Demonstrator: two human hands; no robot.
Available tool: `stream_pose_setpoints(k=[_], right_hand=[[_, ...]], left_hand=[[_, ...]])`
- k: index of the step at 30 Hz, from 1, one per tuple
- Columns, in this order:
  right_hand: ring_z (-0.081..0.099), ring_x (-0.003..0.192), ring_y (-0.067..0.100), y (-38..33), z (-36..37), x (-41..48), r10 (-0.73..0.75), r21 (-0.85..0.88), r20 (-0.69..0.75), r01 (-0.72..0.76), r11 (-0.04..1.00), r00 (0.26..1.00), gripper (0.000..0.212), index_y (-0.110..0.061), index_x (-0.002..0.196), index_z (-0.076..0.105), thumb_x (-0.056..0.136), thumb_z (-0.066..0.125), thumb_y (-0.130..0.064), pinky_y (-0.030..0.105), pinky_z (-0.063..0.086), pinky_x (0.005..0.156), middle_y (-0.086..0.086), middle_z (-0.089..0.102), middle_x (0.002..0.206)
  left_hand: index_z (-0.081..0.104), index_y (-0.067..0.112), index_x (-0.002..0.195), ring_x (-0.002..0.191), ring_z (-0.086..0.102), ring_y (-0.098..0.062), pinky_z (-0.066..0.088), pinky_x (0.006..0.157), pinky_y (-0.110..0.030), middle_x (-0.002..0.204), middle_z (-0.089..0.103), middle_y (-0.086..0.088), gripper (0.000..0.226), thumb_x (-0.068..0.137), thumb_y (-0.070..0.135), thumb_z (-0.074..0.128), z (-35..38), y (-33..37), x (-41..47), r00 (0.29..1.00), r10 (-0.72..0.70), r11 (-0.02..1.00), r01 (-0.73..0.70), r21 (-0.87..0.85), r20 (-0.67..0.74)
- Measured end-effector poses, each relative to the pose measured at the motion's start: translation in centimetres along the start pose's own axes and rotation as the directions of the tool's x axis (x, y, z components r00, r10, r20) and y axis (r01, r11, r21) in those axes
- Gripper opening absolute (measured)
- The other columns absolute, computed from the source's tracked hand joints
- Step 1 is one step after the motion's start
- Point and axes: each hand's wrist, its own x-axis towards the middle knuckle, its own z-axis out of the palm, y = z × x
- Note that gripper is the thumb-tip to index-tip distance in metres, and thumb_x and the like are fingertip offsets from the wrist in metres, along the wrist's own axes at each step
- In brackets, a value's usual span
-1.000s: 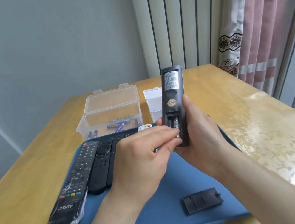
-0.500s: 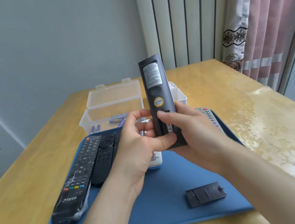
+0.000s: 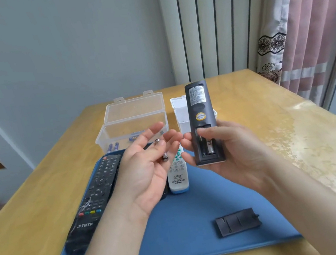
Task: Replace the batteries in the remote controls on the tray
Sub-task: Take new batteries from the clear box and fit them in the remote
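Remote (image 3: 199,108) sits back-up in the right hand's (image 3: 235,156) firm grip, exposing its open bay (image 3: 207,145) for emptying. Left hand (image 3: 146,176), palm up with fingers mostly spread, lightly pins one battery (image 3: 164,156) under a curled fingertip, probably to discard it.

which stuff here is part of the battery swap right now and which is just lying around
In the job: left hand, loose battery, right hand, open remote, battery cover, clear battery box, tray.
Lying about for now: black remote, white remote, white box, curtain.

Left hand (image 3: 145,167), centre-left, palm up, a finger curled over a battery (image 3: 164,156); right hand (image 3: 232,152), centre, grips the remote (image 3: 200,112) upright, thumb across it.
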Motion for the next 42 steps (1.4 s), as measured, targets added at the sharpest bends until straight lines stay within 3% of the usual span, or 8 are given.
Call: stream_pose_setpoints(k=[8,13,20,24,29,33,37,42], right_hand=[[0.067,0.089,0.027,0.3,0.0,0.0,0.035,-0.044,0.139,-0.029,0.999,0.99,0.048,0.006,0.126,0.049,0.083,0.042,0.024,0.056,0.055,0.086,0.019,0.058,0.096],[0.067,0.084,0.025,0.4,0.1,0.0,0.058,-0.04,0.154,-0.052,0.998,0.986,0.046,0.001,0.121,0.054,0.083,0.038,0.022,0.052,0.057,0.08,0.019,0.059,0.095],[0.064,0.077,0.025,0.7,0.3,0.2,0.066,0.028,0.035,-0.067,0.997,0.997,0.025,-0.007,0.116,0.054,0.093,0.054,-0.016,0.038,0.057,0.071,0.015,0.064,0.091],[0.063,0.082,0.021,1.1,0.5,0.4,0.064,-0.026,0.002,-0.064,0.998,0.998,0.039,-0.011,0.119,0.065,0.094,0.053,-0.039,0.037,0.054,0.072,0.008,0.066,0.095],[0.064,0.108,0.026,1.2,0.8,0.4,0.032,-0.024,-0.004,-0.032,0.999,0.999,0.042,-0.015,0.111,0.068,0.097,0.045,-0.048,0.049,0.044,0.105,0.009,0.068,0.108],[0.07,0.084,0.019,0.9,1.1,0.1,0.016,-0.022,0.024,-0.015,1.0,1.0,0.047,-0.01,0.118,0.064,0.099,0.041,-0.047,0.034,0.055,0.08,0.006,0.07,0.089],[0.067,0.08,0.021,0.8,1.2,0.1,-0.003,-0.022,0.022,0.004,1.0,1.0,0.044,-0.01,0.11,0.064,0.1,0.041,-0.046,0.029,0.056,0.065,0.007,0.068,0.084],[0.071,0.081,0.018,0.7,0.8,0.1,-0.073,-0.035,0.023,0.074,0.997,0.997,0.044,-0.011,0.111,0.067,0.1,0.042,-0.044,0.029,0.058,0.069,0.007,0.073,0.094]], left_hand=[[0.058,0.013,0.099,0.097,0.071,-0.016,0.056,0.084,-0.029,0.101,0.074,-0.004,0.014,0.097,0.006,0.046,0.2,0.1,-0.3,0.999,0.042,0.999,-0.042,-0.009,0.029],[0.055,0.018,0.09,0.079,0.069,-0.012,0.045,0.059,-0.017,0.102,0.074,-0.003,0.005,0.093,0.019,0.052,0.3,0.1,-0.4,0.997,0.056,0.997,-0.059,0.051,0.056],[0.066,0.012,0.087,0.053,0.059,-0.008,0.049,0.049,-0.017,0.065,0.061,0.002,0.015,0.073,0.015,0.066,1.0,0.0,-0.9,0.972,0.216,0.958,-0.23,0.169,0.095],[0.074,0.021,0.08,0.059,0.061,-0.017,0.055,0.06,-0.026,0.07,0.068,-0.002,0.01,0.073,0.013,0.075,1.3,-0.3,-1.3,0.9,0.401,0.791,-0.433,0.432,0.169],[0.071,0.028,0.082,0.066,0.065,-0.027,0.057,0.059,-0.045,0.075,0.072,-0.002,0.018,0.072,0.016,0.079,0.9,-1.2,-1.1,0.847,0.479,0.584,-0.503,0.637,0.23],[0.072,0.031,0.08,0.064,0.061,-0.018,0.054,0.061,-0.036,0.081,0.067,0.01,0.02,0.071,0.017,0.083,0.7,-1.4,-0.9,0.809,0.517,0.43,-0.527,0.733,0.279],[0.075,0.024,0.088,0.076,0.063,-0.012,0.056,0.066,-0.031,0.09,0.057,0.009,0.015,0.073,0.021,0.08,0.4,-1.5,-0.8,0.746,0.539,0.27,-0.592,0.759,0.39],[0.077,0.018,0.096,0.084,0.058,-0.017,0.05,0.071,-0.033,0.09,0.064,0.006,0.021,0.081,0.032,0.071,0.0,-1.5,-0.5,0.608,0.565,-0.09,-0.626,0.774,0.558]])
